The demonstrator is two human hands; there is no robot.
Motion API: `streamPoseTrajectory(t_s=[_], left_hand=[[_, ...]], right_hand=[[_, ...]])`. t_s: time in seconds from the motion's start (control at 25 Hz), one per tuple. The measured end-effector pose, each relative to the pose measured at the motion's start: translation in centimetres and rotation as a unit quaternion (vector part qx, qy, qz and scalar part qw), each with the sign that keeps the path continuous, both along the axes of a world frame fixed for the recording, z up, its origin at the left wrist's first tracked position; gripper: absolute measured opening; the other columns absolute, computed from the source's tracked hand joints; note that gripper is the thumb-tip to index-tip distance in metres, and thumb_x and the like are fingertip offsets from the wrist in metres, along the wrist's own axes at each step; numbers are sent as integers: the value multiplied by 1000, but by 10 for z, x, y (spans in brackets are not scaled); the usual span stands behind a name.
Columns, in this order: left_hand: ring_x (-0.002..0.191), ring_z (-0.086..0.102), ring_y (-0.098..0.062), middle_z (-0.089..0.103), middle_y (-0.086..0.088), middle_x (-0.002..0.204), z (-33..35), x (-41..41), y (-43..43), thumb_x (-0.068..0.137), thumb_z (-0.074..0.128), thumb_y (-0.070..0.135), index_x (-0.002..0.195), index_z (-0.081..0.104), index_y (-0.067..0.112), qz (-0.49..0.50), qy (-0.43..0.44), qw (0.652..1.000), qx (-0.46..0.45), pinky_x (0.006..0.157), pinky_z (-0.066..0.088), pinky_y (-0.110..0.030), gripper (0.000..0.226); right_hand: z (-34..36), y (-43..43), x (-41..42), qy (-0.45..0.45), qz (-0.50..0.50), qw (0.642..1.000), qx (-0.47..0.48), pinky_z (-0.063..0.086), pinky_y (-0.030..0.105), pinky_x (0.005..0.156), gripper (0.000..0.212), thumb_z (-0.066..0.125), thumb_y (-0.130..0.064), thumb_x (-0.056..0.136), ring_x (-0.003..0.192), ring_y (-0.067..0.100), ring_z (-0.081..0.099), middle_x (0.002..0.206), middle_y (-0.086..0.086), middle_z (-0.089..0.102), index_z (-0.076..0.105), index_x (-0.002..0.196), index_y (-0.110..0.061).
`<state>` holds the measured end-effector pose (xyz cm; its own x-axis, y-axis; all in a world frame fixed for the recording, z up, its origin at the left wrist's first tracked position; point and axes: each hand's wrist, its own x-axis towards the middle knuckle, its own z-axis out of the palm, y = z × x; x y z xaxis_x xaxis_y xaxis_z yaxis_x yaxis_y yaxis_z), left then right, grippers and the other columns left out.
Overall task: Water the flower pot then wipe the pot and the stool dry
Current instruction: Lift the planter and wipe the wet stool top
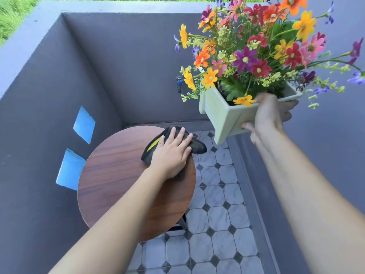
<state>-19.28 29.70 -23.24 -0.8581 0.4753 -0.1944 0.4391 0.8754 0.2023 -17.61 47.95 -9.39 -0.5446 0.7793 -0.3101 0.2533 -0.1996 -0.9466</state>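
Note:
A round brown wooden stool (118, 184) stands in the corner of a grey-walled balcony. My left hand (171, 153) lies flat on a dark cloth with a yellow stripe (197, 146), pressing it onto the far right part of the stool top. My right hand (270, 115) grips the near rim and side of a pale green square flower pot (223, 117), holding it tilted in the air to the right of the stool. The pot is full of colourful flowers (256, 50).
Grey walls (128, 56) close off the left and back sides. A blue tap (179, 84) sticks out of the back wall beside the flowers. Two light openings (84, 124) pierce the left wall. The floor (217, 214) is grey octagon tile.

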Motion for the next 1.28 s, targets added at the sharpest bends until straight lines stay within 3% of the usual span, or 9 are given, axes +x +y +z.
streamPoseTrajectory(t_s=[0.2, 0.32, 0.44, 0.56, 0.72, 0.84, 1.0, 1.16, 1.28], left_hand=[[147, -8, -20, 0, 4, 161, 5, 48, -6, 100, 16, 41, 150, 10, 32, -136, -4, 990, -18, 117, 2, -42, 51], [144, -8, -20, 9, 1, 159, 0, 75, -21, 95, 14, 45, 149, 19, 31, -169, -2, 986, 4, 117, 7, -44, 56], [140, 28, -25, 40, -2, 149, -7, 107, -40, 93, 30, 44, 140, 42, 29, -211, 44, 976, 17, 106, 35, -48, 51], [133, 44, -27, 47, -2, 145, -17, 136, -66, 87, 41, 44, 137, 44, 30, -236, 72, 969, 25, 98, 47, -47, 52], [133, 42, -31, 37, -6, 146, -28, 169, -109, 86, 41, 17, 140, 41, 28, -254, 133, 958, 17, 97, 48, -46, 54], [131, 38, -31, 37, -7, 144, -33, 186, -137, 95, 22, 2, 140, 40, 25, -237, 190, 953, 9, 101, 41, -47, 54], [128, 47, -27, 53, -8, 138, -26, 203, -163, 91, 15, -6, 138, 41, 25, -192, 188, 962, 39, 100, 42, -35, 63], [96, 52, -9, 64, 9, 115, -2, 203, -173, 68, 51, -13, 142, 32, 32, 7, 88, 986, 141, 64, 50, -15, 88], [73, 57, -12, 65, 7, 81, 28, 192, -172, 79, 57, 1, 136, 32, 49, 293, -46, 908, 294, 66, 44, -18, 78]], right_hand=[[7, -7, -2, -5, 9, 1000, 1, 59, 40, 66, 90, 49, -15, 81, 70, 6, 37, 141, 3, 25, -6, 152, -20], [7, -16, -3, -4, 9, 1000, -6, 59, 39, 63, 90, 49, -15, 81, 71, 7, 37, 136, 3, 27, -6, 152, -21], [6, -28, -2, -1, 19, 1000, -14, 57, 37, 61, 88, 48, -15, 82, 72, 8, 38, 123, 2, 27, -5, 152, -21], [4, -39, -1, -4, 26, 1000, -16, 58, 38, 62, 89, 48, -16, 82, 73, 8, 40, 126, 2, 28, -6, 152, -21], [6, -57, 0, -3, 35, 999, -21, 58, 40, 63, 91, 50, -16, 80, 77, 11, 43, 121, 2, 28, -5, 152, -21], [5, -71, 2, -2, 40, 999, -16, 59, 42, 66, 91, 50, -16, 80, 74, 7, 41, 118, 3, 29, -5, 152, -21], [5, -92, 6, -2, 54, 998, -25, 58, 40, 63, 91, 50, -16, 79, 82, 15, 45, 129, 6, 31, -4, 152, -21], [7, -109, 11, -3, 59, 998, -39, 59, 42, 66, 87, 50, -15, 78, 100, 24, 47, 130, 4, 29, 3, 151, -20], [13, -123, 17, -1, 68, 997, -46, 58, 48, 73, 78, 50, -13, 79, 90, 22, 49, 126, 4, 29, 14, 147, -15]])
